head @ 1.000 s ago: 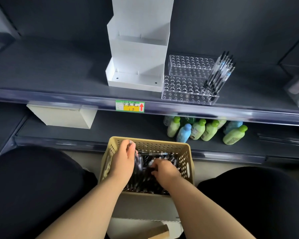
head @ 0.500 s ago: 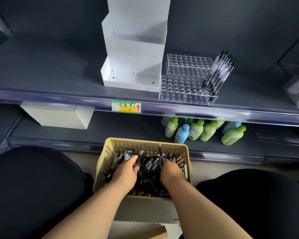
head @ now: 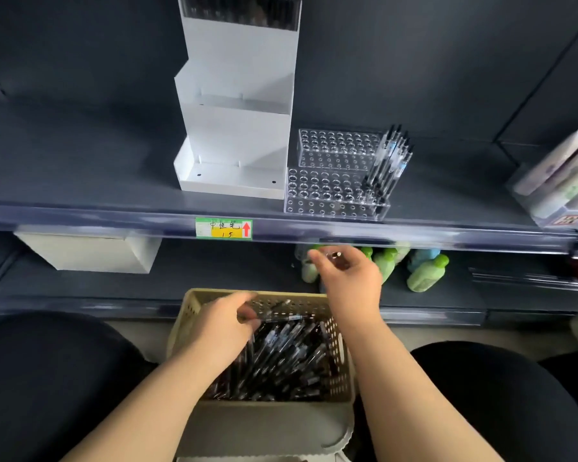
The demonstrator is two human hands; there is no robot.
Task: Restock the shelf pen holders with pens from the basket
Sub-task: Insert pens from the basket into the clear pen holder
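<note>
Head view: the basket (head: 180, 331) sits at 6 o'clock between my knees, filled with loose pens (head: 281, 361) lying in a dark heap. My left hand (head: 226, 320) is down inside it at its 10 o'clock corner, wrist bent, knuckles up, fingers curled onto the heap. It is blurred, and I cannot tell whether it grips anything.

My right hand (head: 346, 278) is clear of the basket, up at its 1 o'clock, forearm stretched forward, in front of the green bottles (head: 426, 273) on the lower shelf. Its thumb and fingers are pinched together on one pen (head: 337, 254), whose end points away from me.

At 12 o'clock above that hand, the clear pen holder (head: 327, 190) stands on the upper shelf (head: 80, 181), a few pens upright at its right end. The white tiered holder (head: 234, 128) touches its left side. A price label (head: 223, 228) is on the shelf edge.
</note>
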